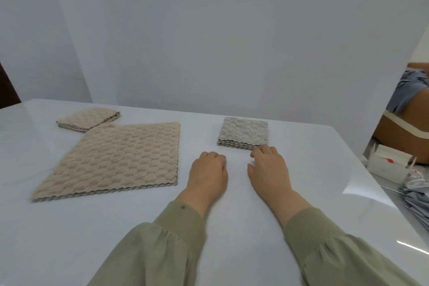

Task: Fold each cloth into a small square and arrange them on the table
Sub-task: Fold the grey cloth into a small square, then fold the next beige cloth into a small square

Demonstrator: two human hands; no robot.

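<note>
Sleeves (176,234) and two bare hands rest on the white tabletop (69,227) among three cloths

Left hand (207,170) and right hand (269,167) lie palm-down side by side, fingers loosely curled, holding nothing; the right fingers (263,151) reach the near edge of the folded grey square (243,131), contact unclear. Left of the hands a large beige cloth (116,158) lies flat, with a folded beige square (89,118) just beside its far left corner
</note>
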